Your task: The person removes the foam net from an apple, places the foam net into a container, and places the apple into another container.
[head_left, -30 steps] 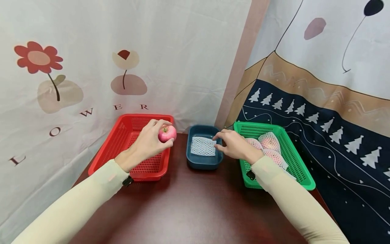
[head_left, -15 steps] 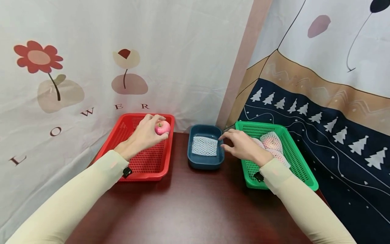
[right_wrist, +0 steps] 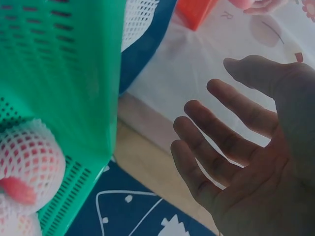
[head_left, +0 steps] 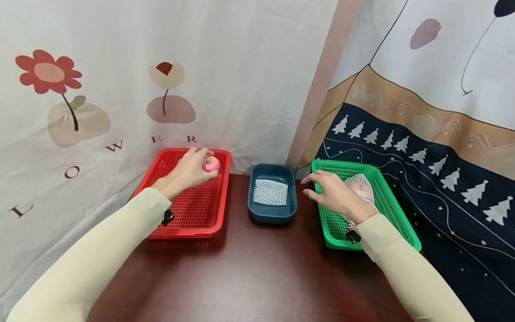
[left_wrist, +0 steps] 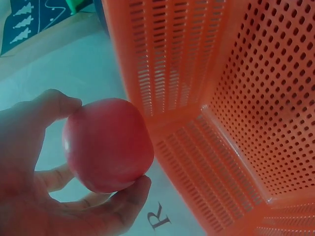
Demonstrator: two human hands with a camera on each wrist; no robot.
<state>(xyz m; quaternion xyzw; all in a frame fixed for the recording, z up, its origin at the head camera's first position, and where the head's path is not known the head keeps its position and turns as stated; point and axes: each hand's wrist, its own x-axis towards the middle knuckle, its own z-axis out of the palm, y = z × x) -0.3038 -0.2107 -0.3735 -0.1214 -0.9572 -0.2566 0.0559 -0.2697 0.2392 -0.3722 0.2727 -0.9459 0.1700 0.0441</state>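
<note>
A pink-red apple [head_left: 211, 164] is pinched between the thumb and fingers of my left hand [head_left: 187, 172], held over the far part of the red basket [head_left: 205, 232]. In the left wrist view the apple [left_wrist: 109, 145] shows its smooth side beside the basket's wall [left_wrist: 172, 59]. My right hand [head_left: 335, 192] hovers at the left edge of the green basket [head_left: 392, 214], fingers loosely spread and nothing in them. Under and behind that hand, apples in white foam nets [head_left: 360, 187] lie in the green basket, partly hidden by the hand and wrist.
Between the baskets stands a small dark blue bin [head_left: 272, 217] with a white foam net [head_left: 270, 192] lying flat in it. All stand on a dark reddish-brown table [head_left: 257, 268]. Printed curtains [head_left: 249, 80] hang close behind.
My left hand has carried the apple a little left and away from me, over the red basket. My right hand has drawn back rightward from the blue bin to the green basket.
</note>
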